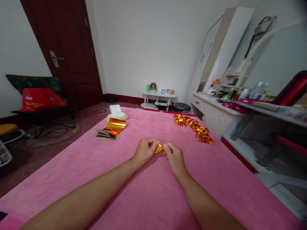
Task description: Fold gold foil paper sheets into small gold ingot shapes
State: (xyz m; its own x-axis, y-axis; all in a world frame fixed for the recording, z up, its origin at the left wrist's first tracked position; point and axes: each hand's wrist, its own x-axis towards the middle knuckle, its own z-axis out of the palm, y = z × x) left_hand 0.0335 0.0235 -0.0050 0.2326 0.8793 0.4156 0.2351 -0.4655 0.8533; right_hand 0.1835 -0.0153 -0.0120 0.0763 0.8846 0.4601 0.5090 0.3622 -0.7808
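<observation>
A small folded piece of gold foil paper is pinched between my two hands, low over the pink cloth. My left hand grips its left end with thumb and fingers. At its right end, the fingertips of my right hand are closed on it. To the far left lies a stack of gold foil sheets, the top one curling up. Several folded gold foil pieces are lined up at the far right of the cloth.
Behind the foil stack sits a white pack with its lid raised. The pink cloth covers the surface under my arms. On the right stands a dressing table crowded with bottles; a low white table is against the back wall.
</observation>
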